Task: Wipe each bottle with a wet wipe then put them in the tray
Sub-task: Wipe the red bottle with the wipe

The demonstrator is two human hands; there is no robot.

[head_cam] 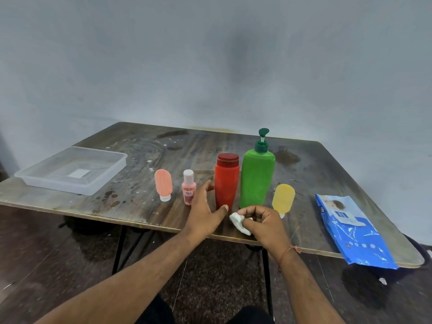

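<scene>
Several bottles stand in a row on the wooden table: a peach squeeze tube (163,184), a small pink bottle (188,188), a red bottle (227,181), a tall green pump bottle (257,177) and a yellow squeeze tube (283,198). My left hand (205,213) is spread open just in front of the red bottle, thumb near its base, fingers toward its left side. My right hand (264,222) pinches a crumpled white wet wipe (239,223) near the front edge. The clear plastic tray (42,181) sits at the far left with nothing in it.
A blue pack of wet wipes (350,232) lies at the right, partly over the table's front edge. The table (145,206) is stained and backs onto a grey wall. Dark floor and black table legs show below.
</scene>
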